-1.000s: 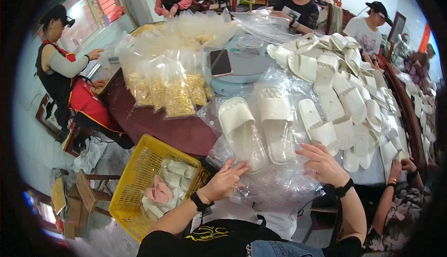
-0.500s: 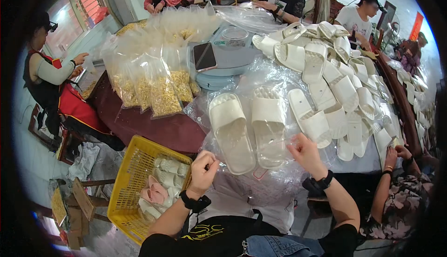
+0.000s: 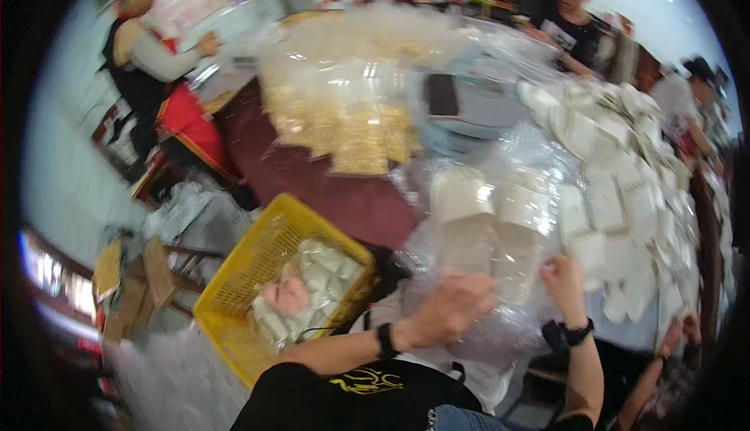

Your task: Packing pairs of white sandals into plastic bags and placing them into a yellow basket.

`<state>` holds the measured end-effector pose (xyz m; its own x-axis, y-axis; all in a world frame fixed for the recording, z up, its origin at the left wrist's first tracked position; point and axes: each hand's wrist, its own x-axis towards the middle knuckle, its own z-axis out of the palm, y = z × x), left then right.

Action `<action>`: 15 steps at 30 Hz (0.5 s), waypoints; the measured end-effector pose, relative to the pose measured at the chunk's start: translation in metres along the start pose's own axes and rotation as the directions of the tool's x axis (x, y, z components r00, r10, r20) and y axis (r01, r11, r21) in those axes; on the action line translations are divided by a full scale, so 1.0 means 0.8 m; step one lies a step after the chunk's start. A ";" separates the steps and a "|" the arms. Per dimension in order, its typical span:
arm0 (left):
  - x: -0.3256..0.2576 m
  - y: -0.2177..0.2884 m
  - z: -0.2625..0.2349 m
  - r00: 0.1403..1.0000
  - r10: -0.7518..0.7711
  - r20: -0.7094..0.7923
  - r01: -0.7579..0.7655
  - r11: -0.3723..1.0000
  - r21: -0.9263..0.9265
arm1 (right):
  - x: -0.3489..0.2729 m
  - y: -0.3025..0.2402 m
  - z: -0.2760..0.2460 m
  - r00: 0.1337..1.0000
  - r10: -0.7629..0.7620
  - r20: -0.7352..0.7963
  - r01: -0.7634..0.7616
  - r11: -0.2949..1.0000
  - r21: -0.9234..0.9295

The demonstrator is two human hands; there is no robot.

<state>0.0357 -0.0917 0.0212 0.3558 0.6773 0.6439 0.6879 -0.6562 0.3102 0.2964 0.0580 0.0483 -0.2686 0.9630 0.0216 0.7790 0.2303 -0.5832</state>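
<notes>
White slippers [image 3: 492, 224] in clear plastic bag [image 3: 500, 157] on tabletop [image 3: 328, 196] | just beyond both hands | left hand [image 3: 453, 306] and right hand [image 3: 561, 278] at bag's near edge | grip blurred, cannot tell

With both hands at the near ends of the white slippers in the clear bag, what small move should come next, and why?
Probably draw the clear bag toward the body: the left hand and right hand rest at its near edge, by the heels of the pair of white slippers. The picture is blurred, so the grip is unclear.

clear bags of yellow bits [image 3: 351, 130] | bagged white slippers [image 3: 492, 220]
</notes>
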 end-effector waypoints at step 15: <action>0.069 -0.010 0.016 0.925 -0.313 -0.215 0.329 0.943 0.044 | -0.020 -0.130 -0.046 0.984 -0.001 0.180 -0.178 0.118 0.977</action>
<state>0.0580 -0.0448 0.0449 -0.0222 0.7603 0.6492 0.7936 -0.3815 0.4739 0.2404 0.0240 0.1385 -0.3671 0.9219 -0.1241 -0.4135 -0.2812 -0.8660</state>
